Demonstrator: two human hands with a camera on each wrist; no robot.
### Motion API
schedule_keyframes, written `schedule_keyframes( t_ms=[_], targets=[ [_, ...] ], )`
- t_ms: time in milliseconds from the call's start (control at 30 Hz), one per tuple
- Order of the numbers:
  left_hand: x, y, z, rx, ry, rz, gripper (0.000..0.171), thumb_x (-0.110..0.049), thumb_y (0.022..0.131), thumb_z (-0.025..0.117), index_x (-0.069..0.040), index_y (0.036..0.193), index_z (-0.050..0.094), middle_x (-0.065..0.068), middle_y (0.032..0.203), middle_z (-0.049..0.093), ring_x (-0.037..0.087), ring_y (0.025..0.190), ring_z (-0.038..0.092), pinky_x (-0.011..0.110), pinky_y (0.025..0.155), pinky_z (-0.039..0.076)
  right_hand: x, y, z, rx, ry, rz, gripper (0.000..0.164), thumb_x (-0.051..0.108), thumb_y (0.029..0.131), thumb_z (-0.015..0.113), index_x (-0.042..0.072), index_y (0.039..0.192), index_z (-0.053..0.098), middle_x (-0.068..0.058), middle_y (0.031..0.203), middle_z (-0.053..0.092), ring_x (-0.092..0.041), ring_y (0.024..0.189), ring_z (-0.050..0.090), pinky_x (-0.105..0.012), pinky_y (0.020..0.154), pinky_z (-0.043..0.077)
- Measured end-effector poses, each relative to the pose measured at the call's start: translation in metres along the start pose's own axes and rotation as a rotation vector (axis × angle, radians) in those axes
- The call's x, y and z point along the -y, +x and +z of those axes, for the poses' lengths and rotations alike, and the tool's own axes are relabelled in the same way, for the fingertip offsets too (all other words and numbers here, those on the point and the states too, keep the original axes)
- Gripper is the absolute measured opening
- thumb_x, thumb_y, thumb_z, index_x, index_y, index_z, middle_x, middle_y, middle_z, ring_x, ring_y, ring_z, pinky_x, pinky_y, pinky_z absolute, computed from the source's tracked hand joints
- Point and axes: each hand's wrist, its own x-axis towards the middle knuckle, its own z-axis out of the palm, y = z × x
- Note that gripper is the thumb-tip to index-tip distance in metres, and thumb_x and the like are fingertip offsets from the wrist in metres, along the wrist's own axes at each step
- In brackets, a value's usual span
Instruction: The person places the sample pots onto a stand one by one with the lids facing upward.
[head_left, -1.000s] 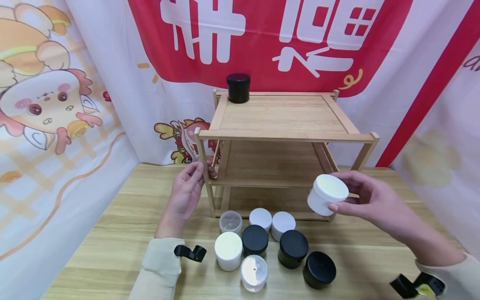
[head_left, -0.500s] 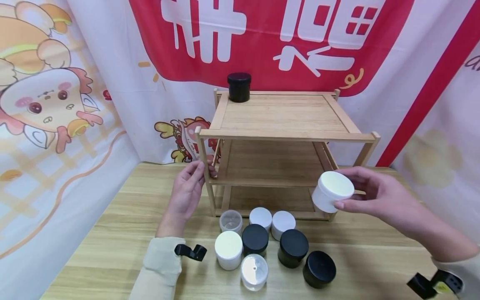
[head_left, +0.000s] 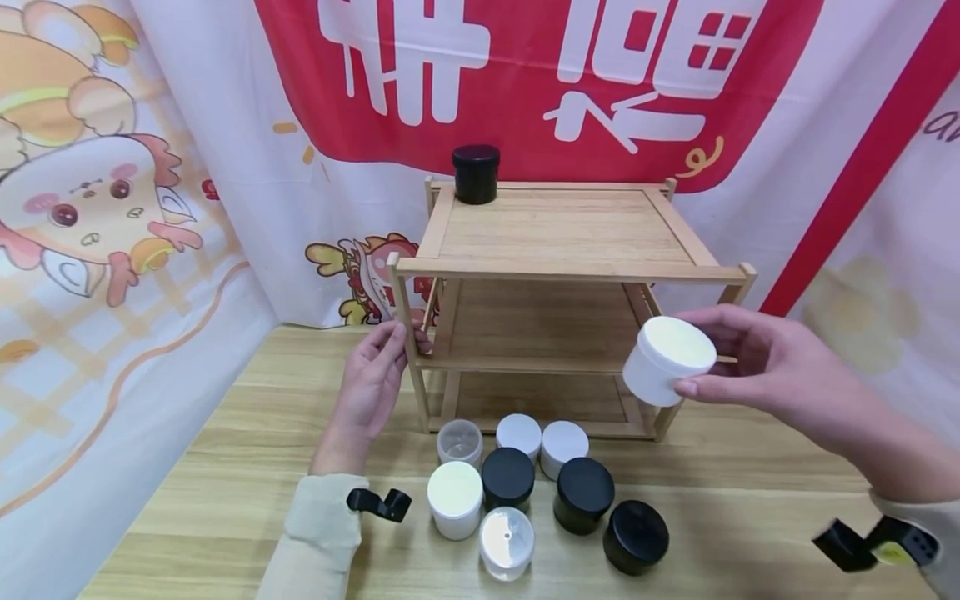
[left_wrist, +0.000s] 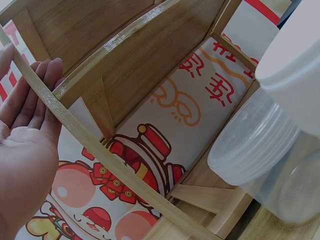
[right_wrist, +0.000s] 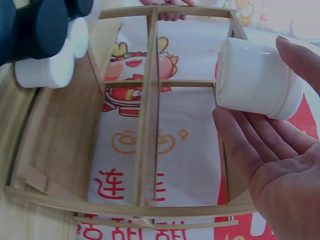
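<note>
My right hand (head_left: pixel 772 367) holds a white lidded jar (head_left: pixel 667 362) between thumb and fingers, in the air before the rack's right front post. The right wrist view shows the same white jar (right_wrist: pixel 257 77) side-on, fingers beneath it. My left hand (head_left: pixel 375 375) grips the left front post of a three-tier wooden rack (head_left: pixel 570 271). Thumb and fingers lie on either side of that post (left_wrist: pixel 60 107) in the left wrist view. A black lidded jar (head_left: pixel 476 175) stands at the back left of the top shelf.
Several jars stand before the rack: white ones (head_left: pixel 456 500), black ones (head_left: pixel 636 537), a clear lidded one (head_left: pixel 507 546) and a translucent one (head_left: pixel 460 442) that looks lidless. Printed cloth (head_left: pixel 360 200) hangs behind and at both sides of the wooden table (head_left: pixel 225 467).
My right hand has risen with the white jar and shifted slightly to the right. The left hand keeps its grip on the rack post.
</note>
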Motion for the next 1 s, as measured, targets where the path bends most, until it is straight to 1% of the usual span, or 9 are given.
schedule_keyframes(
  t_ms=[100, 267, 333, 433, 533, 667, 800, 900, 1000],
  targets=[
    [-0.001, 0.0, -0.001, -0.004, 0.001, 0.001, 0.018, -0.016, 0.112, 0.058, -0.021, 0.104, 0.073, 0.005, 0.128, 0.069, 0.012, 0.107, 0.069, 0.026, 0.106, 0.055, 0.005, 0.002, -0.004, 0.004, 0.008, -0.031, 0.06, 0.015, 0.093, 0.086, 0.023, 0.147, 0.059, 0.007, 0.126, 0.074, -0.015, 0.106, 0.076, -0.031, 0.081, 0.067],
    [-0.001, 0.0, -0.001, 0.0, 0.001, -0.001, 0.017, -0.017, 0.112, 0.058, -0.02, 0.104, 0.073, 0.005, 0.128, 0.069, 0.012, 0.108, 0.069, 0.026, 0.107, 0.055, 0.017, 0.008, -0.01, 0.021, 0.029, -0.109, 0.063, 0.006, 0.093, 0.083, 0.022, 0.149, 0.059, 0.003, 0.128, 0.074, -0.017, 0.106, 0.077, -0.03, 0.08, 0.068],
    [-0.001, 0.0, -0.001, 0.005, -0.001, 0.0, 0.017, -0.017, 0.112, 0.058, -0.02, 0.104, 0.073, 0.005, 0.128, 0.069, 0.012, 0.108, 0.069, 0.026, 0.107, 0.055, 0.022, 0.009, -0.012, 0.015, 0.018, -0.122, 0.064, 0.006, 0.093, 0.084, 0.022, 0.15, 0.058, 0.002, 0.128, 0.074, -0.017, 0.105, 0.076, -0.03, 0.08, 0.068],
    [-0.001, 0.0, -0.001, 0.016, 0.001, 0.004, 0.016, -0.018, 0.112, 0.058, -0.02, 0.105, 0.073, 0.005, 0.128, 0.068, 0.012, 0.109, 0.069, 0.025, 0.108, 0.054, 0.032, 0.011, -0.015, -0.003, -0.01, -0.12, 0.065, 0.009, 0.093, 0.085, 0.023, 0.15, 0.058, 0.003, 0.127, 0.074, -0.017, 0.104, 0.076, -0.03, 0.079, 0.068],
    [-0.001, 0.0, -0.001, 0.023, 0.0, 0.004, 0.017, -0.018, 0.112, 0.058, -0.02, 0.104, 0.073, 0.004, 0.127, 0.067, 0.012, 0.109, 0.069, 0.025, 0.108, 0.054, 0.042, 0.013, -0.016, -0.04, -0.04, -0.095, 0.065, 0.013, 0.093, 0.086, 0.027, 0.149, 0.058, 0.006, 0.127, 0.075, -0.015, 0.105, 0.077, -0.029, 0.079, 0.067],
    [-0.001, 0.001, -0.001, 0.023, -0.001, 0.001, 0.017, -0.017, 0.112, 0.057, -0.02, 0.105, 0.073, 0.002, 0.126, 0.068, 0.011, 0.109, 0.068, 0.025, 0.107, 0.054, 0.055, 0.017, -0.017, -0.08, -0.049, -0.072, 0.062, 0.015, 0.093, 0.086, 0.031, 0.147, 0.06, 0.009, 0.127, 0.076, -0.014, 0.107, 0.076, -0.027, 0.081, 0.066],
    [0.0, 0.0, -0.001, 0.01, 0.0, -0.006, 0.018, -0.017, 0.112, 0.058, -0.02, 0.104, 0.073, 0.002, 0.127, 0.068, 0.012, 0.108, 0.068, 0.025, 0.106, 0.055, 0.067, 0.022, -0.019, -0.068, -0.052, -0.046, 0.06, 0.021, 0.094, 0.086, 0.033, 0.147, 0.06, 0.008, 0.13, 0.075, -0.014, 0.11, 0.076, -0.027, 0.083, 0.066],
    [0.0, 0.0, 0.0, -0.002, 0.0, -0.009, 0.018, -0.016, 0.112, 0.058, -0.021, 0.104, 0.074, 0.004, 0.13, 0.067, 0.012, 0.108, 0.068, 0.026, 0.107, 0.055, 0.075, 0.027, -0.019, -0.044, -0.079, -0.012, 0.059, 0.03, 0.094, 0.086, 0.038, 0.146, 0.059, 0.007, 0.131, 0.074, -0.013, 0.112, 0.075, -0.027, 0.084, 0.065],
    [-0.001, 0.0, 0.0, -0.003, 0.004, -0.009, 0.017, -0.018, 0.112, 0.058, -0.021, 0.105, 0.073, 0.005, 0.131, 0.065, 0.011, 0.109, 0.068, 0.025, 0.108, 0.054, 0.084, 0.033, -0.019, -0.03, -0.114, -0.002, 0.059, 0.036, 0.094, 0.086, 0.041, 0.146, 0.059, 0.007, 0.134, 0.073, -0.012, 0.114, 0.074, -0.026, 0.085, 0.064]
  ],
)
